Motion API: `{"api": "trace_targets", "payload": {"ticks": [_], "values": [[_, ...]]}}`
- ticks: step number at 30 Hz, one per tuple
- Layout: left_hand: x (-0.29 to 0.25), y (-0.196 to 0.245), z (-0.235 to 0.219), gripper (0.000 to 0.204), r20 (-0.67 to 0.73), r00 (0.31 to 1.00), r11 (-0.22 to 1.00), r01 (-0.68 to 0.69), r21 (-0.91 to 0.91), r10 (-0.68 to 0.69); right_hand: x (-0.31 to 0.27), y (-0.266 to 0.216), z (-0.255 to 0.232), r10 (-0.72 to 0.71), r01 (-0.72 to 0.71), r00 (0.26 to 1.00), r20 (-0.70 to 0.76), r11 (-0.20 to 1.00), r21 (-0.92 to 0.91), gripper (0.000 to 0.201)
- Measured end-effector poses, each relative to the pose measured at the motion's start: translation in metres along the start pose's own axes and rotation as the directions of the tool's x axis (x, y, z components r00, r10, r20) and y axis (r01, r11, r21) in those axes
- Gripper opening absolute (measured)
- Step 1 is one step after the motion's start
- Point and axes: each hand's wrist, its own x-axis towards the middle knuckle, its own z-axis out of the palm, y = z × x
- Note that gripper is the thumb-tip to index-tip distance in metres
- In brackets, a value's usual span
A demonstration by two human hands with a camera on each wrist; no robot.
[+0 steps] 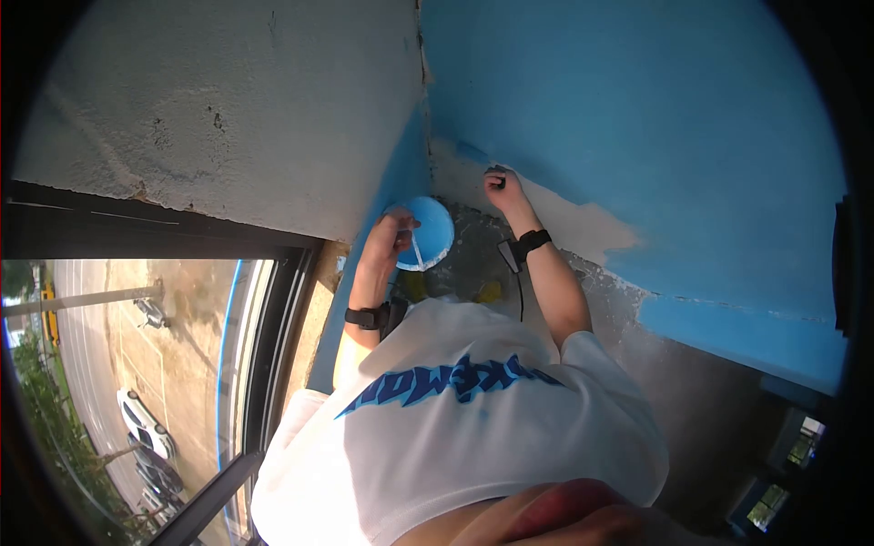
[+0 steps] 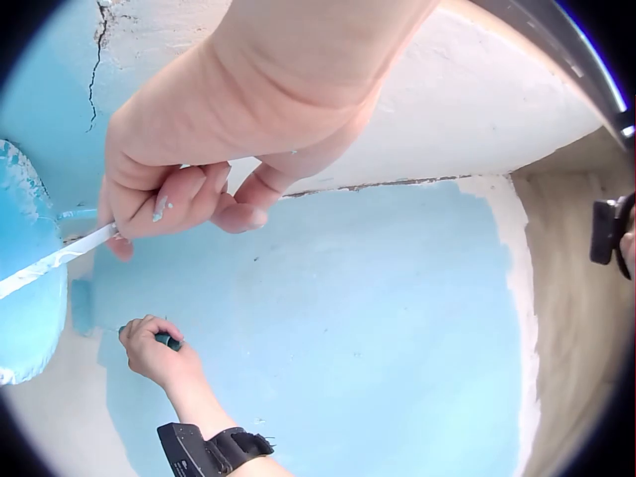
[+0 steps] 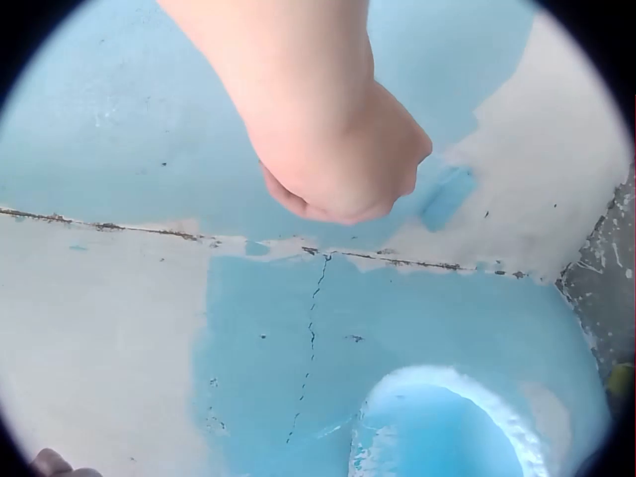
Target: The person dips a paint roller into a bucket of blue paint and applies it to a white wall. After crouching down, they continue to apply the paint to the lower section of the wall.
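Forearms (image 1: pixel 557 284) reach forward from my white T-shirt (image 1: pixel 473 428), each strapped at the wrist with a black band (image 1: pixel 365 318), and both hands are curled in a grip. My left hand (image 1: pixel 390 235) bends at the wrist, its fingers wrapped round the white handle (image 2: pixel 62 255) of a round bucket (image 3: pixel 452 378). The handle slants from my grip across the bucket's mouth to its rim; the bucket, blue inside, is just beside that hand, near a corner where two walls meet. My right arm stretches farther ahead, angling inward from a bent elbow, so that my right hand (image 1: pixel 503 188) is close to a blue wall (image 1: pixel 637 118). Its fingers close round a dark green handle (image 2: pixel 168 341). Just past them, a deeper blue patch (image 2: pixel 82 305) shows against the wall; I cannot tell whether it is a tool's head or paint. An uneven pale strip (image 1: pixel 583 223) borders the blue.
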Motion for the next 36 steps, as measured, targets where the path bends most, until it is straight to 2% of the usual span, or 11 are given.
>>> {"api": "trace_targets", "payload": {"ticks": [7,11,13,16,19,20,23,25,27,34,36], "values": [[-0.002,-0.002,-0.004,0.014,0.011,1.0,1.0,0.004,0.028,-0.004,-0.135,-0.02,0.068,0.111,-0.137,0.983,0.145,0.974,0.183,0.023],[-0.003,0.001,-0.003,0.016,0.018,1.0,1.0,-0.002,0.006,0.002,-0.086,-0.019,0.035,0.046,-0.067,0.989,0.139,0.987,0.148,0.022],[-0.001,0.003,0.0,0.015,0.013,1.0,1.0,-0.008,0.006,0.008,-0.041,-0.016,0.008,-0.05,0.051,0.998,-0.028,0.997,0.055,0.023],[0.0,0.005,0.005,0.015,0.009,0.999,0.999,-0.034,0.01,0.033,0.002,-0.012,-0.035,-0.122,0.119,0.985,-0.121,0.992,-0.028,0.024],[0.001,0.003,0.007,0.014,0.033,0.999,1.0,-0.009,0.025,0.008,-0.008,-0.01,-0.052,-0.107,0.104,0.994,-0.034,0.992,-0.077,0.019],[0.002,0.004,0.005,0.014,0.043,0.999,1.0,0.013,0.02,-0.014,-0.019,-0.017,-0.055,-0.129,0.127,0.991,-0.033,0.99,-0.062,0.019],[0.005,0.004,0.001,0.015,0.065,0.996,0.998,0.063,0.025,-0.065,-0.084,-0.031,-0.038,0.016,-0.019,0.998,0.062,0.999,0.04,0.024],[0.009,0.001,-0.003,0.014,0.061,0.996,0.998,0.061,0.019,-0.062,-0.141,-0.045,-0.037,0.115,-0.114,0.993,0.038,0.993,-0.014,0.023],[0.008,0.004,0.001,0.014,0.074,0.995,0.997,0.071,0.03,-0.073,-0.203,-0.059,-0.035,0.103,-0.099,0.992,0.077,0.994,-0.052,0.026],[0.024,-0.004,0.001,0.019,0.072,0.988,0.99,0.129,0.065,-0.134,-0.371,-0.064,-0.013,-0.29,0.249,0.955,-0.06,0.897,-0.365,0.03],[0.027,-0.005,0.006,0.02,0.083,0.988,0.988,0.125,0.086,-0.132,-0.395,-0.06,0.0,-0.296,0.265,0.955,-0.035,0.896,-0.356,0.031]]}}
